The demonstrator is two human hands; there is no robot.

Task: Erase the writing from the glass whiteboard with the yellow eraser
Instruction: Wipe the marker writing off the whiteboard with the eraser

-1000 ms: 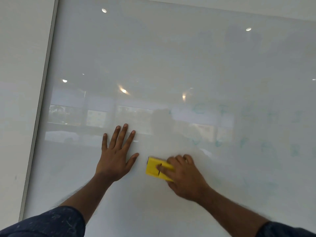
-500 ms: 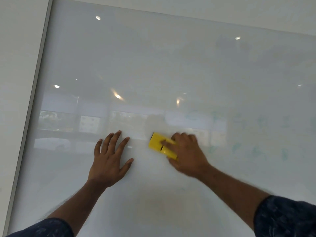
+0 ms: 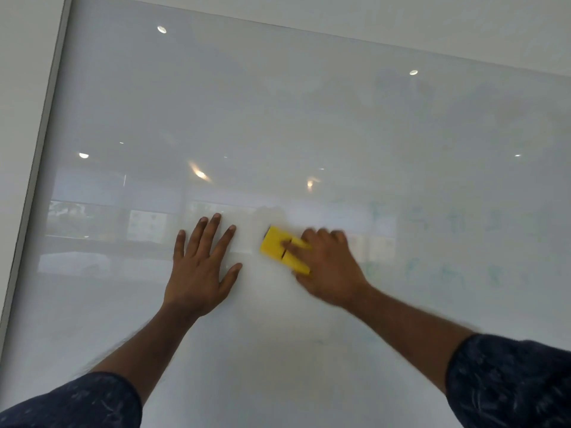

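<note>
my left hand [image 3: 200,267] lies flat and open on the big glossy glass whiteboard [image 3: 278,118], fingers spread. just to its right, my right hand [image 3: 327,267] presses the yellow rectangular foam eraser [image 3: 279,248] against the glass — fingers over its top, gripping it, a bit blurred. farther right, faint green smudged writing [image 3: 448,242] shows in two rows. dark patterned sleeves [image 3: 509,384] cover both my forearms near the bottom edge.

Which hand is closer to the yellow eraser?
Right. The right hand grips the eraser; the left hand lies flat on the board beside it, apart.
</note>
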